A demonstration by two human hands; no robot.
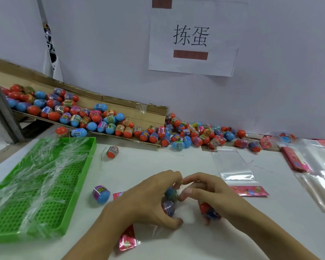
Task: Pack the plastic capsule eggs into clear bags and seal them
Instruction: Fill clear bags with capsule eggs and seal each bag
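Head view: your left hand (148, 196) and right hand (210, 194) both curl round eggs (169, 201) bunched in a clear bag (144, 229) between them. Keep the bunch tight and the mouth clear before sealing. Spare egg (101, 194) just left; empty bag (236, 169) beyond right.

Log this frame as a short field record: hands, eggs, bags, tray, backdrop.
left hand: fingers curled round eggs at centre
right hand: grip on the same cluster; exact hold blurred
held eggs: several, apparently inside a clear bag
loose blue egg: on table, left of hands
egg pile: along cardboard ramp
empty bag: flat, right of hands
green tray: holds clear strips
sign: on wall
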